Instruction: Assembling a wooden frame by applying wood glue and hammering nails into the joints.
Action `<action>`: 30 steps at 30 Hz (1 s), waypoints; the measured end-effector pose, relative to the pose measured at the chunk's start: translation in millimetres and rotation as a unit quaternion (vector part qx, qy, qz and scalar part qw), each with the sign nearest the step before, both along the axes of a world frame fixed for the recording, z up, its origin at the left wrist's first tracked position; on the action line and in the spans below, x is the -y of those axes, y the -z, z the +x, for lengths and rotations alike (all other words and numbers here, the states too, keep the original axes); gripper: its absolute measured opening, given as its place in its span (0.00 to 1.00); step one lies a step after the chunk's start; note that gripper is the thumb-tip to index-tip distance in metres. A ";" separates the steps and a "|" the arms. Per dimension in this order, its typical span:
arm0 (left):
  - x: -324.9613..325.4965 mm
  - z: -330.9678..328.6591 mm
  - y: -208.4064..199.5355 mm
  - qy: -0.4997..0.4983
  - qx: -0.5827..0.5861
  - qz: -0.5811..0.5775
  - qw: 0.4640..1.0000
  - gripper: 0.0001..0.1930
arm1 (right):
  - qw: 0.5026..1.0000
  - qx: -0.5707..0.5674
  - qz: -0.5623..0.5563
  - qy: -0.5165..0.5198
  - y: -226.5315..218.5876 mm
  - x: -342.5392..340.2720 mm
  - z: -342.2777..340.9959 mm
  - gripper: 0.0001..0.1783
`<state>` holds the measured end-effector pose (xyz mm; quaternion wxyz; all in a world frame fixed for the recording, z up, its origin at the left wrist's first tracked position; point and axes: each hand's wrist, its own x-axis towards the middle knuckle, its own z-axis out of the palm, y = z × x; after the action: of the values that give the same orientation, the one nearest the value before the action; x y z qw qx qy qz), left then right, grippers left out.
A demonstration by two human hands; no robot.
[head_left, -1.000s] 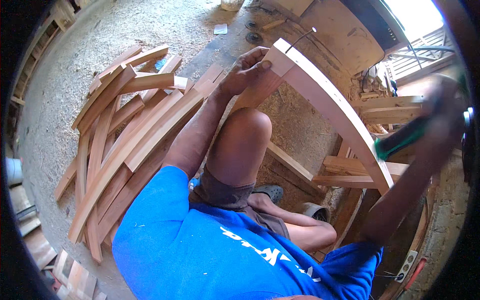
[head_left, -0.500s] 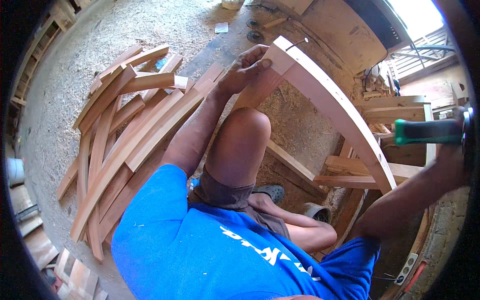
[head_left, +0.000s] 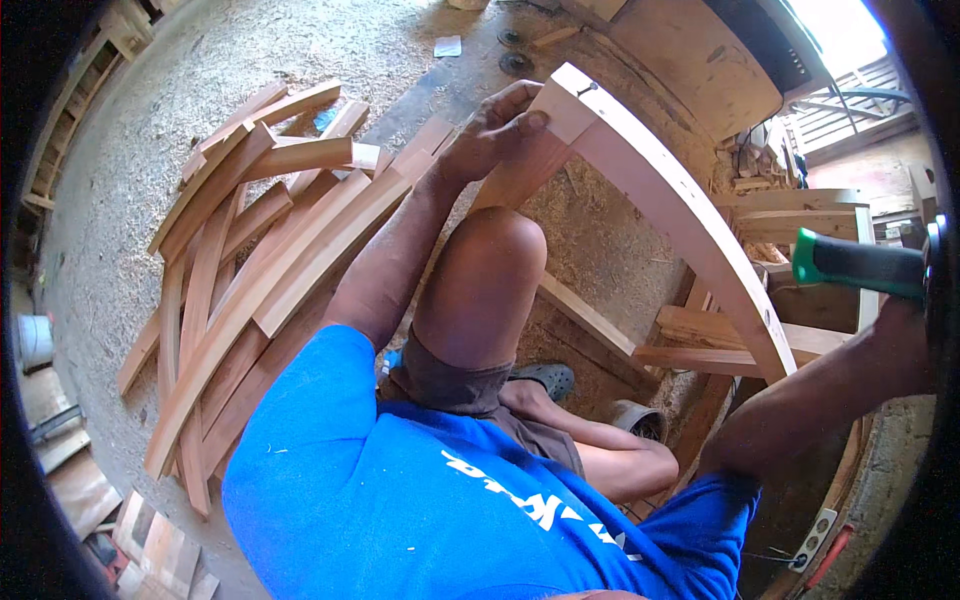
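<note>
My left hand [head_left: 495,130] is closed around the top corner of a wooden joint, where a curved pale wooden piece [head_left: 680,215] meets a shorter board [head_left: 525,172]. A nail [head_left: 588,89] sticks up a little from the upper face of that corner. At the right rim my right hand [head_left: 905,325] is partly cut off by the dark edge of the picture. It holds a hammer [head_left: 865,264] with a black and green handle, raised away from the nail; the hammer's head is out of view. The curved piece arches down towards my right forearm.
Left of me lies a pile of curved wooden pieces [head_left: 235,250] on the sawdust-strewn floor [head_left: 110,180]. A wooden frame [head_left: 790,225] stands at right. Near my foot is a small round container [head_left: 638,418]. A power strip [head_left: 815,540] lies at lower right.
The nail, earlier standing tall and slanted, now shows only a short length above the wood. The hammer is again up at the right, its handle shifted slightly. My left hand keeps its grip.
</note>
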<state>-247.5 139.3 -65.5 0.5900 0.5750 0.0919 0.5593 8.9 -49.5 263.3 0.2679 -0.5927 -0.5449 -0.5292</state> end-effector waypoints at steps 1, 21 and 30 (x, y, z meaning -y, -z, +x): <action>1.0 0.0 1.0 -0.005 -0.001 0.002 1.000 0.20 | 0.988 -0.117 -0.007 0.104 14.7 -4.6 -11.2 0.19; -2.2 3.6 -6.0 0.018 0.010 0.002 1.000 0.19 | 0.774 -0.098 -0.534 -0.326 113.3 -34.1 -26.4 0.26; -4.4 7.1 1.0 -0.023 -0.013 0.017 1.000 0.19 | 0.895 -0.231 -0.256 -0.284 11.4 -52.3 -54.7 0.13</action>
<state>-240.5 143.8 -66.5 0.5662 0.5898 0.1036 0.5664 -45.8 2.8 251.8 0.3639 -0.5666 -0.7293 -0.1208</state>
